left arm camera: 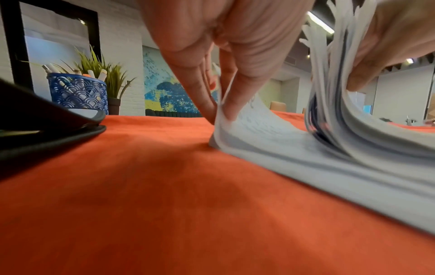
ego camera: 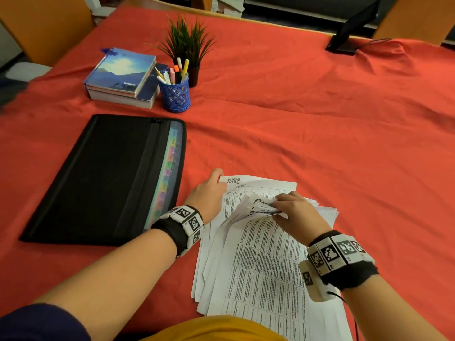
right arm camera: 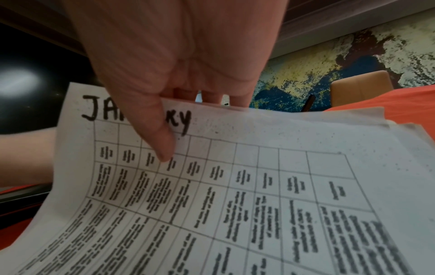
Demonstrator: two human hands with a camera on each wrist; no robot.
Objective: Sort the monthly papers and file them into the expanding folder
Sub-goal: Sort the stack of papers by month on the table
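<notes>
Papers [ego camera: 258, 262] lie on the bench beside the closed folder [ego camera: 103, 178]. My right hand [ego camera: 295, 212] pinches lifted sheets, left hand [ego camera: 209, 193] apparently nipping a corner; I'd read headings before separating.

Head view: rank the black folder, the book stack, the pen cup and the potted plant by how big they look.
1. Folder, by far the largest.
2. Book stack.
3. Plant and pen cup: they look close in size, and the plant stands farther from the camera, so I won't rank them.
</notes>
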